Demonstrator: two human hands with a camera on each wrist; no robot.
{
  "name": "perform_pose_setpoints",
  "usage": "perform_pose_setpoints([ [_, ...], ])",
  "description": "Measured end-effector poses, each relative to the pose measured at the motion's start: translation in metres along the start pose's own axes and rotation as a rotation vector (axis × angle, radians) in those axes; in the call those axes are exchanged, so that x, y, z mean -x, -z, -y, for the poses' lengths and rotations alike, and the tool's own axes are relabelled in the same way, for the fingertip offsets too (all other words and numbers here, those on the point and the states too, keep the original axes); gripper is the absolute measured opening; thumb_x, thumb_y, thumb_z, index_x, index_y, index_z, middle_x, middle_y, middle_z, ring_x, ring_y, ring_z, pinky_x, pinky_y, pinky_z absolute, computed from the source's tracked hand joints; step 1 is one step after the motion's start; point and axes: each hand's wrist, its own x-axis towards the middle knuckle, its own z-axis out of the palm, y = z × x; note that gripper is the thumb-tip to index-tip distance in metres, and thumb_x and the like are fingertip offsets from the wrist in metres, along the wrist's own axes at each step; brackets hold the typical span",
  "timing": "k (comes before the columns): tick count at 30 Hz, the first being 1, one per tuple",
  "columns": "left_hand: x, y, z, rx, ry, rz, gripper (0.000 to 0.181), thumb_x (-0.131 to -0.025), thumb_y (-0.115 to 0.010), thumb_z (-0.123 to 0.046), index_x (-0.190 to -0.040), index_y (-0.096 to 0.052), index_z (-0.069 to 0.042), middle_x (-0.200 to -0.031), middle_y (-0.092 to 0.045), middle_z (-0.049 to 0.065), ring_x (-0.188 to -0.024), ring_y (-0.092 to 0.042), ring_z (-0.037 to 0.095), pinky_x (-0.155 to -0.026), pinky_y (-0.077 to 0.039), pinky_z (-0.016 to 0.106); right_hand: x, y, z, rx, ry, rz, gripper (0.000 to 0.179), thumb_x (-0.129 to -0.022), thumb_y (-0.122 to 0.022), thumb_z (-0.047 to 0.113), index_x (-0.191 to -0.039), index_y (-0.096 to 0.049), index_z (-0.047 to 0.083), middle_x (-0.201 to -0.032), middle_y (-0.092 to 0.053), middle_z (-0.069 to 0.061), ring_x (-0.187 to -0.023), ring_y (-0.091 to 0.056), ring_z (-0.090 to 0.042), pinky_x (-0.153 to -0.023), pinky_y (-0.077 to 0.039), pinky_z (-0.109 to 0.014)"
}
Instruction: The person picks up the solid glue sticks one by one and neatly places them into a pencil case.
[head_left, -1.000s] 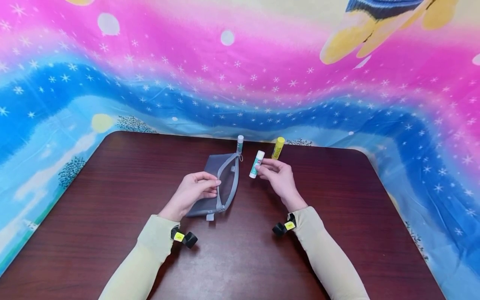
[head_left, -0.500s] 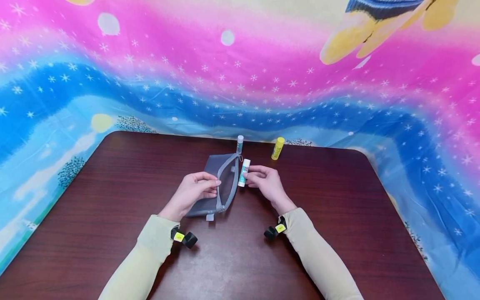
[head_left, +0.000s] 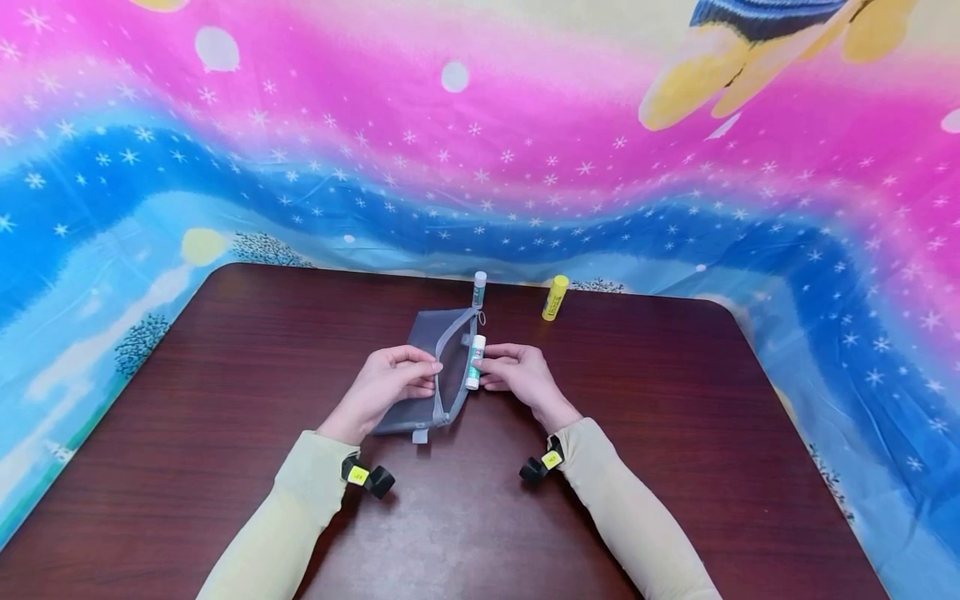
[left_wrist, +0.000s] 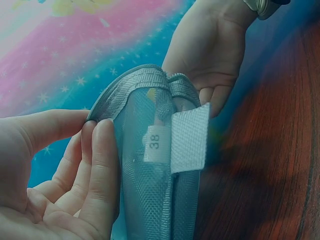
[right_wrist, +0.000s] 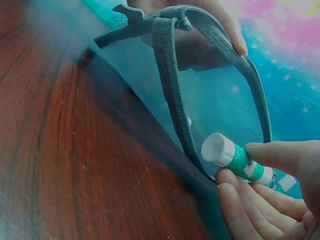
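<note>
A grey mesh zipper pouch (head_left: pixel 423 408) stands on the table with its zipped mouth spread apart, facing right. My left hand (head_left: pixel 390 383) pinches the near lip of that mouth between thumb and fingers, seen closely in the left wrist view beside a white tag (left_wrist: pixel 190 140). In my right hand (head_left: pixel 521 375) is a white-and-green glue stick (head_left: pixel 476 363), pinched between thumb and fingertips. The right wrist view has this glue stick's white end (right_wrist: pixel 216 149) right at the pouch's opening, overlapping the zipper edge (right_wrist: pixel 175 100).
Another white-and-green glue stick (head_left: pixel 479 290) stands upright behind the pouch, near the table's far edge. A yellow glue stick (head_left: pixel 555 298) stands to its right. A colourful printed cloth (head_left: pixel 480 150) hangs behind the dark wooden table (head_left: pixel 675 400).
My right hand has moved left and nearer to me, bringing the glue stick from beside the yellow one to the pouch's mouth. My left hand and the pouch have stayed put.
</note>
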Motion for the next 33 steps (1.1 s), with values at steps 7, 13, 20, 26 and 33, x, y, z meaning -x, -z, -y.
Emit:
perform_pose_setpoints([
  [7,0.0,0.0,0.0,0.003,-0.006,0.003,0.019,-0.093,-0.074,-0.008,-0.105,-0.069,0.006,-0.112,-0.064,0.036,-0.073,-0.069,0.022,-0.076,-0.061,0.034,0.001,-0.003,-0.002,0.0,-0.011,0.007,0.039,-0.09,-0.079,0.01,-0.124,-0.066,-0.004,-0.092,-0.075,-0.016,-0.07,-0.073,-0.019,-0.069,-0.062,-0.033],
  [13,-0.001,0.0,0.0,-0.009,-0.001,0.003,0.021,-0.093,-0.075,-0.009,-0.107,-0.069,0.006,-0.112,-0.065,0.034,-0.074,-0.069,0.022,-0.077,-0.061,0.035,0.001,-0.004,-0.002,0.002,0.006,0.026,0.04,-0.091,-0.078,0.011,-0.125,-0.065,-0.006,-0.098,-0.074,-0.02,-0.077,-0.075,-0.024,-0.071,-0.062,-0.036],
  [20,-0.001,-0.001,-0.002,-0.006,-0.008,-0.011,0.019,-0.093,-0.074,-0.007,-0.106,-0.069,0.006,-0.116,-0.063,0.036,-0.072,-0.069,0.021,-0.076,-0.062,0.034,0.001,0.0,0.002,0.037,0.035,0.012,0.038,-0.093,-0.076,0.015,-0.124,-0.068,-0.005,-0.103,-0.074,-0.023,-0.083,-0.075,-0.03,-0.076,-0.062,-0.038],
  [26,0.0,0.0,-0.002,-0.008,-0.01,-0.012,0.018,-0.093,-0.074,-0.007,-0.106,-0.07,0.005,-0.115,-0.064,0.035,-0.073,-0.069,0.021,-0.076,-0.062,0.034,0.002,0.005,0.003,0.039,0.05,-0.018,0.037,-0.094,-0.076,0.021,-0.122,-0.069,-0.003,-0.106,-0.072,-0.025,-0.091,-0.073,-0.034,-0.082,-0.061,-0.04],
  [33,0.001,0.001,-0.001,0.0,-0.011,-0.012,0.017,-0.093,-0.075,-0.007,-0.105,-0.07,0.004,-0.113,-0.065,0.035,-0.072,-0.069,0.022,-0.076,-0.062,0.035,0.006,0.014,0.007,0.033,0.08,-0.049,0.032,-0.096,-0.074,0.022,-0.119,-0.072,0.0,-0.111,-0.071,-0.025,-0.098,-0.071,-0.035,-0.085,-0.059,-0.036],
])
